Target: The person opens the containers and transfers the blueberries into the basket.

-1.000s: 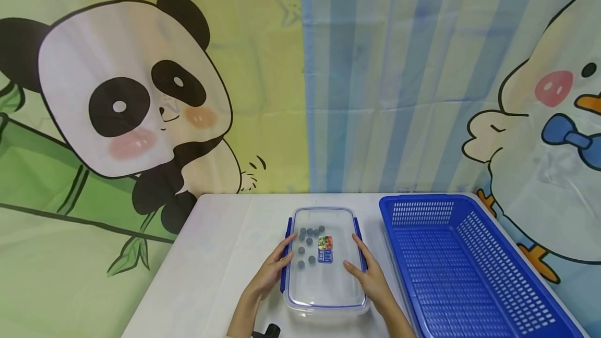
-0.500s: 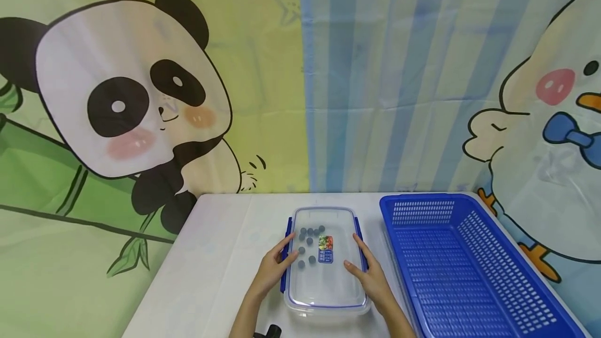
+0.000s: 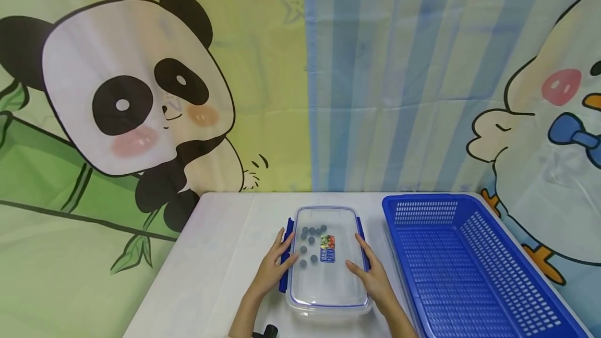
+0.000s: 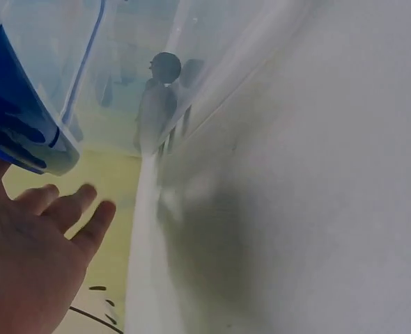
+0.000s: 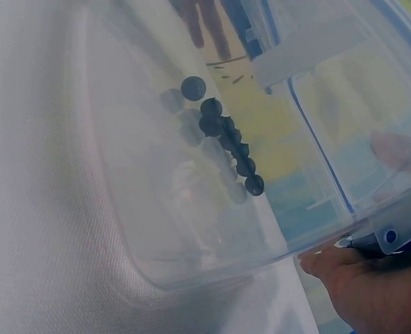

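A clear plastic food container with a blue-edged lid [image 3: 328, 288] stands on the white table. Several blueberries [image 3: 303, 249] show through it, mostly toward its far left; some line up along the bottom in the right wrist view. My left hand [image 3: 269, 270] is at the left side, thumb over the lid's edge and fingers spread at the blue latch [image 3: 284, 280]. That latch stands out from the wall; in the left wrist view, a finger touches its lower end. My right hand [image 3: 375, 278] rests along the right side, thumb on the lid, fingers beside the right latch [image 3: 360, 227].
A large blue plastic basket [image 3: 457, 275] with perforated walls stands close to the right of the container. A black cylindrical object [image 3: 271, 332] shows at the bottom edge near the left wrist. Behind the table [image 3: 225, 244] hangs a curtain [image 3: 263, 67] with cartoon animals.
The left latch has swung outward from the container's side, and my left fingers have spread and shifted outward with it. My right hand and the container keep their places; the view turned slightly.
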`<state>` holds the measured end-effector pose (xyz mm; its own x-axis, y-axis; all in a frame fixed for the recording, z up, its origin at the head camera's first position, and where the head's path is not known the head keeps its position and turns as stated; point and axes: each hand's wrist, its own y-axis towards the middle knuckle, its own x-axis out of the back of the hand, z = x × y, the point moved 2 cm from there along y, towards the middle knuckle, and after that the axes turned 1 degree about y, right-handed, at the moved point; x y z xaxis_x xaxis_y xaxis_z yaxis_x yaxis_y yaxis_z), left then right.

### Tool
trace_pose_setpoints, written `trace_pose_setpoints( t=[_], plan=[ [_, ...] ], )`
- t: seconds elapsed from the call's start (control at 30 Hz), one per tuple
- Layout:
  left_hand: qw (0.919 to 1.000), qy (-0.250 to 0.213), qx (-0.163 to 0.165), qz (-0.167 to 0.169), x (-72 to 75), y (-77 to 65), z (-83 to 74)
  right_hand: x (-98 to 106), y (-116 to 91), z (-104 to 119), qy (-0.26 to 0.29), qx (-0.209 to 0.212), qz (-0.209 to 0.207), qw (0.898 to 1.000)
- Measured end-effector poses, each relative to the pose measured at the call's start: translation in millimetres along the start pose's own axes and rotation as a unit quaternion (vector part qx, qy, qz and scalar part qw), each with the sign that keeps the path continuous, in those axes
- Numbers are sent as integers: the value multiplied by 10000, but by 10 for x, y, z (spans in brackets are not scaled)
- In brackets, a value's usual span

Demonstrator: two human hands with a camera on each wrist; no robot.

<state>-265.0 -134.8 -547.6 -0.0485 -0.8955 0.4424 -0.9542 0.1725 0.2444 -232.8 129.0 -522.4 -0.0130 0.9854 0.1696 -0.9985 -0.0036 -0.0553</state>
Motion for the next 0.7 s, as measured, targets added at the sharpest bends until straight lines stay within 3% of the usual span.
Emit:
trace_pose_setpoints(
  t=[0.13,0.3,0.6,0.7],
  plan=[
    [9981,450,-396,-155,16,16,-73,3,1,-9,-15,18,-7,10000],
    [9956,504,-760,-216,-4,33,-163,14,18,-44,237,199,23,9995],
    [9927,907,-795,14,-54,-6,-154,50,40,-103,486,488,190,9974],
    [9936,786,-814,-19,-73,-15,-152,56,40,-109,540,489,237,9971]
  ],
)
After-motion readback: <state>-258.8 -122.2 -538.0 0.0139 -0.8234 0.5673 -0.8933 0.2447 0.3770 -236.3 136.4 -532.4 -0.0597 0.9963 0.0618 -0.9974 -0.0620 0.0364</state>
